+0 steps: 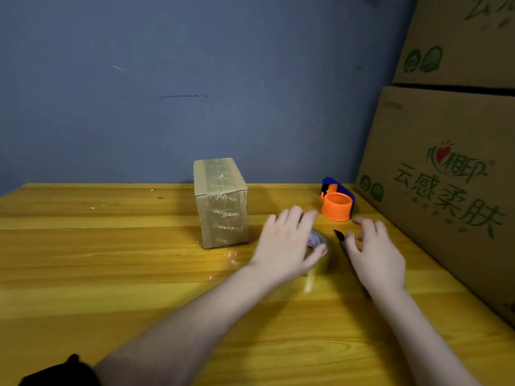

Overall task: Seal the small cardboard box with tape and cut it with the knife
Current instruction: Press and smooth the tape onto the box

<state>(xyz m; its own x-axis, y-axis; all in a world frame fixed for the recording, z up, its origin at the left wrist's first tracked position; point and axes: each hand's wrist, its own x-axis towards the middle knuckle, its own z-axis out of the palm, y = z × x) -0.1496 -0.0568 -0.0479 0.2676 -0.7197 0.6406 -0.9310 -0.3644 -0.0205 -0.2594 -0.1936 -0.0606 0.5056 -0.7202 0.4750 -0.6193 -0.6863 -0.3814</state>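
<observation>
The small cardboard box point(221, 203) stands upright on the yellow wooden table point(111, 246), with clear tape over its top and front. Just right of it my left hand point(289, 243) lies over a roll of clear tape point(317, 242), fingers on its far side and thumb on its near rim. A thin black knife point(340, 236) lies flat on the table to the right of the roll. My right hand point(376, 254) is spread over the knife's handle, which it hides; only the tip and a sliver near the wrist show.
An orange and blue tape dispenser point(335, 204) sits behind my hands near the wall. Large printed cardboard cartons point(446, 176) are stacked along the table's right edge. A blue-grey wall point(195, 79) closes the back.
</observation>
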